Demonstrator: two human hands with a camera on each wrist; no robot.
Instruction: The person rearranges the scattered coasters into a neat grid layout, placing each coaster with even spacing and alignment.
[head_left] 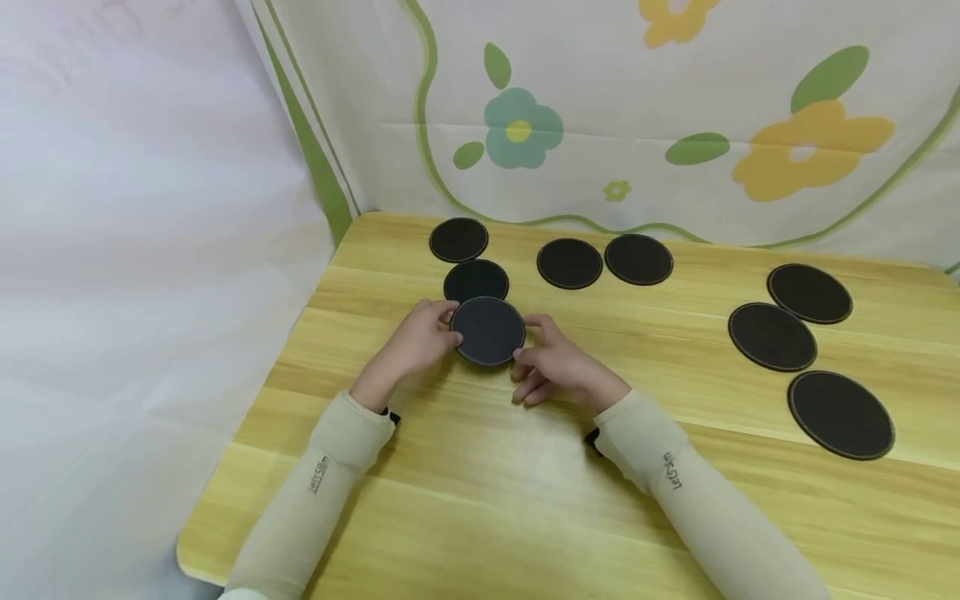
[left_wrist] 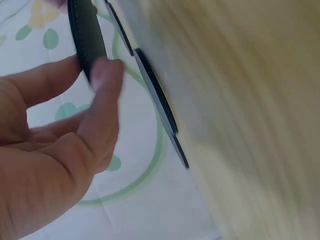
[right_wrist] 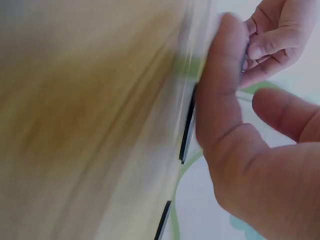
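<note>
A round black coaster [head_left: 487,332] with a thin rim line is raised above the wooden table, its near side tipped down. My left hand [head_left: 420,340] pinches its left edge; in the left wrist view the thumb and a finger of that hand [left_wrist: 65,135] grip the coaster [left_wrist: 87,37], seen edge-on. On the other side, my right hand [head_left: 558,364] has its fingertips right at the coaster's right edge. The right wrist view shows that hand [right_wrist: 250,150] with thumb and forefinger spread apart. Just behind the raised coaster lies another black coaster [head_left: 476,280], partly overlapped in the head view.
More black coasters lie flat: one at the back left [head_left: 459,240], a side-by-side pair [head_left: 570,264] at the back middle, and a group of three [head_left: 840,415] on the right. A flowered cloth [head_left: 600,100] hangs behind the wooden table [head_left: 480,483], with white fabric [head_left: 150,292] left.
</note>
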